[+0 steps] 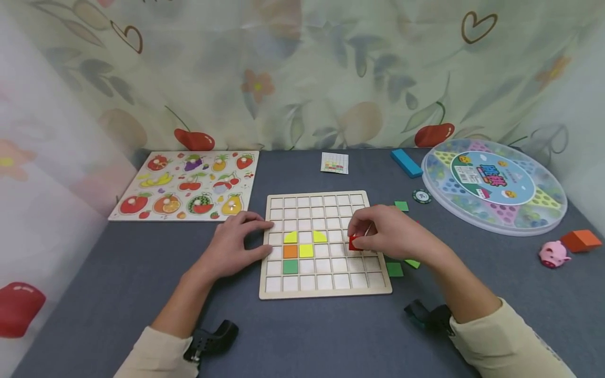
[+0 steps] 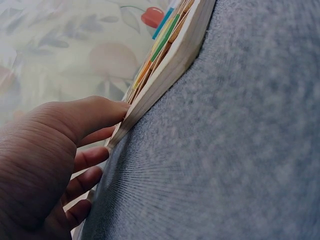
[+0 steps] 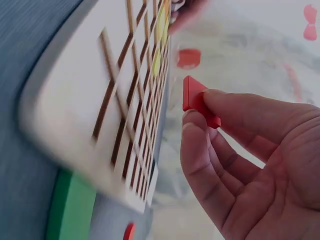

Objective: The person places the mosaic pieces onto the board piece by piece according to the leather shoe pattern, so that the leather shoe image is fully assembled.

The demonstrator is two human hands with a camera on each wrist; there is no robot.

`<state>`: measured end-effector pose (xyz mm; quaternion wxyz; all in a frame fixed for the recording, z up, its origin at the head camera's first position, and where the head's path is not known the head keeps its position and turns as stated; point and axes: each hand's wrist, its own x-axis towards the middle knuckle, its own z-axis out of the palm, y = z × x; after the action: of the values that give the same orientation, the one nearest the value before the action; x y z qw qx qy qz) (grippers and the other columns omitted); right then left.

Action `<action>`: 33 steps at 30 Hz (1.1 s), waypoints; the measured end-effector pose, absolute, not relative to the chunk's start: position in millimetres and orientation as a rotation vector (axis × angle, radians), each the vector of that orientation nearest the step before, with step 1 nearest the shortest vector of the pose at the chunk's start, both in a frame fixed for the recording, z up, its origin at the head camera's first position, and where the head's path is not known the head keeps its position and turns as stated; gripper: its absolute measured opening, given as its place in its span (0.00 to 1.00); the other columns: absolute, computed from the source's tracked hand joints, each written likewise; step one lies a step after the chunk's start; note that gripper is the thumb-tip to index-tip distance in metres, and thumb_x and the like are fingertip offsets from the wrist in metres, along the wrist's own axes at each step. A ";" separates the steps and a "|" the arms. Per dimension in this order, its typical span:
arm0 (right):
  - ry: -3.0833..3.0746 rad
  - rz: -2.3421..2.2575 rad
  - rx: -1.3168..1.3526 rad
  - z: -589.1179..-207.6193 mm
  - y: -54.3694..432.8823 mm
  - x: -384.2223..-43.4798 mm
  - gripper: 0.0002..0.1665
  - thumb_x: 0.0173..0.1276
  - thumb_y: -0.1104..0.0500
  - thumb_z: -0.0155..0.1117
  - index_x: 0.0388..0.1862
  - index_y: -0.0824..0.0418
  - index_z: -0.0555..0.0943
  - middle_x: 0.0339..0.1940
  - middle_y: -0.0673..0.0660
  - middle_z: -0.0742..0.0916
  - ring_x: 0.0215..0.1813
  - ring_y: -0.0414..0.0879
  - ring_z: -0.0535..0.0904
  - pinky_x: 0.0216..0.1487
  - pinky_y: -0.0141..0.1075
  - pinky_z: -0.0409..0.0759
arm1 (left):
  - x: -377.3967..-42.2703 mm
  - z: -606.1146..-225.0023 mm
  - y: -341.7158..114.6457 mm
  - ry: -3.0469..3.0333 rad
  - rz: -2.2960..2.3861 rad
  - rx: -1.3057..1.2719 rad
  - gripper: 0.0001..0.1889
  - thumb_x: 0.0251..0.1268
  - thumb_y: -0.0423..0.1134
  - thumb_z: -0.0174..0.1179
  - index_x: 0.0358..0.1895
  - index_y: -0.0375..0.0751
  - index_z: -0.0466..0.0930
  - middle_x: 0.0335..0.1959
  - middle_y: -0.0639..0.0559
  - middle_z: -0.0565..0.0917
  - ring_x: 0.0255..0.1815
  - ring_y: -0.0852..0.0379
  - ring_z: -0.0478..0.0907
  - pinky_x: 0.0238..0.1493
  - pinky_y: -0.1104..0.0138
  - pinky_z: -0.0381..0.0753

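A wooden grid board [image 1: 326, 294] lies on the dark tabletop. In its cells are an orange square [image 1: 290, 252], a yellow square [image 1: 306, 251], a green square [image 1: 290, 266] and two yellow rounded pieces [image 1: 320, 237]. My right hand [image 1: 394, 233] pinches a red square tile [image 3: 192, 95] between thumb and fingertips, over the board's right side; the right wrist view shows the tile tilted and apart from the grid. At the board's left edge rests my left hand [image 1: 229, 247], its thumb and fingertips touching the rim [image 2: 145, 97].
Green tiles [image 1: 394, 270] lie beside the board's right edge, partly hidden by my right arm. Behind are a pattern card [image 1: 334, 163], a blue block [image 1: 406, 163] and a poker chip [image 1: 421, 196]. A fruit board [image 1: 189, 184] lies left; a round game box [image 1: 553, 202], toy pig [image 1: 554, 254] and orange block [image 1: 581, 241] stand right.
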<state>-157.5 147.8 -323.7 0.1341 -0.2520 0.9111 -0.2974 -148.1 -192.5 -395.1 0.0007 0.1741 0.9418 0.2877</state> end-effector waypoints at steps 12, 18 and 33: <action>2.481 -0.892 -0.760 -327.5 92.2 -158.1 0.06 0.68 0.65 0.67 0.36 0.54 0.85 0.32 0.49 0.86 0.37 0.44 0.80 0.41 0.37 0.79 | -147.4 -394.1 -190.7 2.959 0.895 0.545 0.27 0.64 0.47 0.70 0.67 0.48 0.82 0.65 0.42 0.76 0.67 0.42 0.70 0.69 0.38 0.61; 2.425 -0.850 -0.792 -337.3 72.5 -159.0 0.06 0.66 0.67 0.67 0.34 0.56 0.85 0.27 0.49 0.85 0.32 0.42 0.78 0.38 0.35 0.78 | -147.7 -395.2 -190.4 2.963 0.887 0.553 0.27 0.64 0.48 0.70 0.67 0.48 0.82 0.65 0.42 0.76 0.67 0.42 0.70 0.70 0.38 0.62; 2.553 -0.666 -0.882 -339.3 56.8 -148.0 0.07 0.65 0.66 0.71 0.31 0.55 0.86 0.25 0.46 0.83 0.31 0.42 0.76 0.36 0.35 0.75 | -148.3 -394.5 -191.2 2.969 0.891 0.563 0.27 0.64 0.48 0.70 0.66 0.48 0.82 0.64 0.42 0.76 0.66 0.42 0.70 0.69 0.37 0.61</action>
<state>-148.0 56.8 -339.3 0.1788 -0.3118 0.9029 -0.2357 -148.3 -191.2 -394.5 -0.0042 0.1786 0.9424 0.2828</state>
